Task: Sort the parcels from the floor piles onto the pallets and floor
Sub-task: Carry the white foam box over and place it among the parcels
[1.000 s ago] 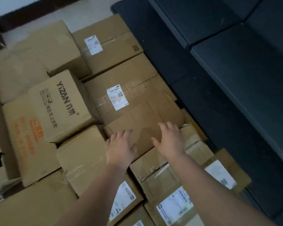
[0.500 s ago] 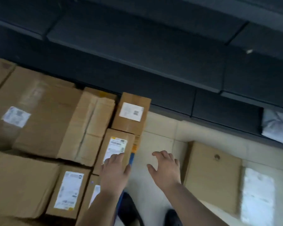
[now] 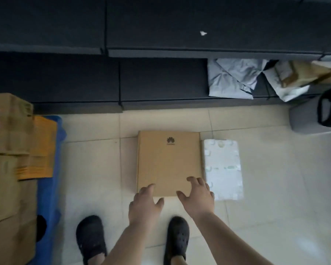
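A flat brown cardboard box (image 3: 169, 161) with a small dark logo lies on the pale tiled floor straight ahead. A white padded parcel (image 3: 223, 169) lies against its right side. My left hand (image 3: 144, 204) hovers over the box's near left corner, fingers spread and empty. My right hand (image 3: 198, 195) reaches over the near right corner, fingers apart, holding nothing. Whether either hand touches the box I cannot tell. Stacked brown cartons (image 3: 8, 159) sit at the left on a blue pallet (image 3: 50, 169).
Dark low platforms (image 3: 161, 77) run along the far side. Grey and white mailer bags (image 3: 235, 77) lie on them at the right, with a grey bin (image 3: 317, 115) below. My two black shoes (image 3: 91, 240) stand on the tiles near the box.
My view has swung right, away from the carton pile to the open floor. Both empty hands now reach over the flat logo box instead of the cartons.
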### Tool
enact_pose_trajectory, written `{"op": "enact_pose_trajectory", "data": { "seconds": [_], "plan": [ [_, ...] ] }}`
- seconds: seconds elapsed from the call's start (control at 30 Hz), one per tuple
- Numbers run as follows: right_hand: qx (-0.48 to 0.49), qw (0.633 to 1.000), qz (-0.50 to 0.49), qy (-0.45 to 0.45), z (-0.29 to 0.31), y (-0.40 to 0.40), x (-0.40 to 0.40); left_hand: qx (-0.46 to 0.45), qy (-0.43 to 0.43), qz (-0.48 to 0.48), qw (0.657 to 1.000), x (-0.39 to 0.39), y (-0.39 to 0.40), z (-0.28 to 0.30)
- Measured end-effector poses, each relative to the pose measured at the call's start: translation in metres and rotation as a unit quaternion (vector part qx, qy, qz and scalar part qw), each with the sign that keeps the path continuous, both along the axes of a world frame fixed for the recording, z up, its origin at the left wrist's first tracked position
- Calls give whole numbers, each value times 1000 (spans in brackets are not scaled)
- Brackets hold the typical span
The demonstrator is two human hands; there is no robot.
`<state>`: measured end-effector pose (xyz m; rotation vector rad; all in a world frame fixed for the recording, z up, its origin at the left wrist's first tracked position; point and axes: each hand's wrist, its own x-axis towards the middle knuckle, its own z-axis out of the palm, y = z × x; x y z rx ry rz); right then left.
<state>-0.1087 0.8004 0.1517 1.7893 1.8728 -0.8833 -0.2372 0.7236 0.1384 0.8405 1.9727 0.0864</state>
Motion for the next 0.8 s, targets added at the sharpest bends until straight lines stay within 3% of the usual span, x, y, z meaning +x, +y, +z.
{"op": "enact_pose_trajectory", "data": {
  "seconds": [0.17,0.37,0.57,0.67,0.8],
  "plan": [
    [-9,991,-128,-28,-49,33,138,-40,-80,-6,996,121,49,-55],
    [-13,966,-260,-6,-144,55,240,-69,-123,35,989,209,92,-156],
    [-12,955,-297,20,-267,78,297,-67,-121,72,988,256,128,-272],
    [-9,956,-293,-4,-317,95,315,-40,-142,154,977,269,136,-323],
    [-28,928,-371,21,-361,110,332,27,-137,189,972,288,135,-354]
  ]
}}
